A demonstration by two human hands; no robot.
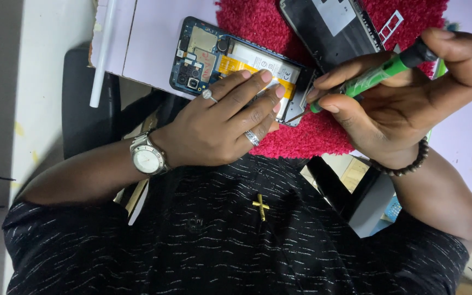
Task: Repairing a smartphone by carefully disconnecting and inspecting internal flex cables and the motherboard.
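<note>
An opened blue phone (pixel 208 54) lies with its back off, showing the battery and circuit board, half on a red mat (pixel 258 22). My left hand (pixel 219 123), with two rings and a silver wristwatch, presses flat on the phone's lower half. My right hand (pixel 405 93), wearing a bead bracelet, grips a green and black screwdriver (pixel 375 76). Its thin tip touches the phone's bottom end beside my left fingertips.
The removed black back cover (pixel 329 24) lies on the mat at the top, with a small white frame piece (pixel 391 24) beside it. A white rod (pixel 102 52) lies along the lilac table's (pixel 148 38) left side. My dark patterned shirt fills the lower view.
</note>
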